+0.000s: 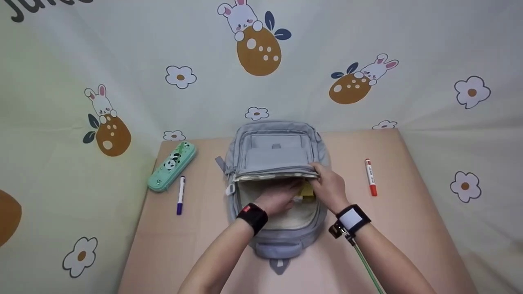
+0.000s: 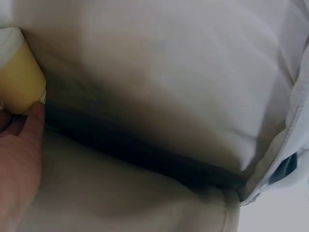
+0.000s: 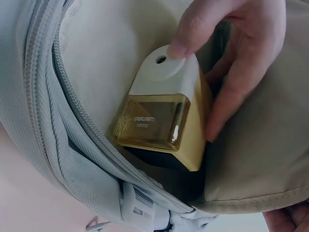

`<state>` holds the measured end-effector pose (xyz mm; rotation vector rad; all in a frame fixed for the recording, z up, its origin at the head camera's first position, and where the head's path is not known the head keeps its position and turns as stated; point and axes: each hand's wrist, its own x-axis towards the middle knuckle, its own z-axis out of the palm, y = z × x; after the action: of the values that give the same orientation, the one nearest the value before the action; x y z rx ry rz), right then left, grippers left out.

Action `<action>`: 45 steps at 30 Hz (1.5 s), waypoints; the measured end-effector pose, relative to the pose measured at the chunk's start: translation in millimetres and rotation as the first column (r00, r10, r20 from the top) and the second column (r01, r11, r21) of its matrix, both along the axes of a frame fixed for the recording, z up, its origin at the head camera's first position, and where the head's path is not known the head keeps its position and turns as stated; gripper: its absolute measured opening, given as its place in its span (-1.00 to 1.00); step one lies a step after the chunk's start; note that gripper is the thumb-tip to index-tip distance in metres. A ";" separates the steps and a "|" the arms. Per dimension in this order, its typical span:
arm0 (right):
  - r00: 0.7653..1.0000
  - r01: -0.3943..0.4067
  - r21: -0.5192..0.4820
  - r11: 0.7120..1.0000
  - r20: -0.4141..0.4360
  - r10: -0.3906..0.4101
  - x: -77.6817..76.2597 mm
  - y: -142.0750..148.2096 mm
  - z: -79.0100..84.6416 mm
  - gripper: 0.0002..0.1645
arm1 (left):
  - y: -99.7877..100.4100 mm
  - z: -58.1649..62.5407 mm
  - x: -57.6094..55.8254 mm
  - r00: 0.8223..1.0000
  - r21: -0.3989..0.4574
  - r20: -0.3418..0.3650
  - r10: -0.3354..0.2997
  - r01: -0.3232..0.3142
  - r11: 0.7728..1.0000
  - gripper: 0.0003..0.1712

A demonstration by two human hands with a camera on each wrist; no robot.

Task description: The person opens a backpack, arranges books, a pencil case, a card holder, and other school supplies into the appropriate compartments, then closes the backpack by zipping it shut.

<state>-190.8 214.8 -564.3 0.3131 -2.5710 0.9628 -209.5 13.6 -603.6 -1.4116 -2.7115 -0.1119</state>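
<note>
A grey backpack (image 1: 278, 152) lies on the table with its compartment unzipped, showing a pale lining. My left hand (image 1: 278, 199) reaches inside and holds a yellow and white pencil sharpener (image 3: 164, 79). In the right wrist view, the left thumb presses its white top beside the pencil hole, and the fingers lie along its yellow side. The sharpener stands tilted against the lining, near the zipped edge. My right hand (image 1: 330, 187) grips the edge of the backpack's front panel at the right and keeps it lifted.
Left of the backpack lie a green panda pencil case (image 1: 172, 166) and a marker with a purple cap (image 1: 180, 196). A marker with a red cap (image 1: 370, 177) lies to the right. Behind the table (image 1: 392, 228) hangs a patterned cloth (image 1: 302, 94).
</note>
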 end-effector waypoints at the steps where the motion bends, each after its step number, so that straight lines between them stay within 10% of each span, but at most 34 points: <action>1: 1.000 -0.001 0.000 1.000 0.001 0.001 0.1 0.0 -0.2 -0.66 | -0.6 -0.6 0.1 1.000 -0.001 -0.003 0.004 -0.004 1.000 -0.21; 13: 1.000 0.004 -0.003 1.000 0.010 -0.004 0.7 -1.0 -2.5 -0.63 | 2.2 -4.0 4.0 0.963 -0.006 0.166 0.211 -0.213 0.977 -0.35; 20: 1.000 0.004 0.014 1.000 0.011 -0.004 0.9 -0.5 -3.4 -0.58 | 5.6 -6.5 1.3 0.832 0.261 0.494 0.253 -0.420 0.869 -0.34; 23: 1.000 0.003 0.012 1.000 0.012 -0.003 0.8 -0.9 -3.7 -0.59 | 5.0 -7.4 1.9 0.850 0.294 0.468 0.242 -0.408 0.864 -0.37; 26: 1.000 0.003 0.008 1.000 0.014 -0.003 0.7 -1.1 -4.4 -0.60 | 3.4 -8.2 3.2 0.947 0.220 0.226 0.227 -0.276 0.936 -0.45; 29: 1.000 0.007 0.002 1.000 0.017 -0.007 1.0 -0.9 -4.2 -0.60 | -2.4 -10.1 7.6 0.989 0.201 -0.020 0.144 -0.137 0.970 -0.57; 38: 0.999 0.006 -0.010 1.000 0.037 -0.006 1.9 -0.6 -5.4 -0.52 | -67.8 -22.3 25.9 0.966 0.367 -0.253 -0.047 0.141 0.919 -0.76; 45: 0.997 0.005 -0.009 1.000 0.076 -0.004 3.4 -0.3 -5.5 -0.57 | -152.5 -27.6 19.1 0.965 0.413 -0.224 0.138 -0.034 0.910 -0.86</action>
<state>-187.4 214.5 -569.7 0.2731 -2.6331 1.0032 -190.5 -138.9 -631.2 -1.1002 -2.3606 -0.4354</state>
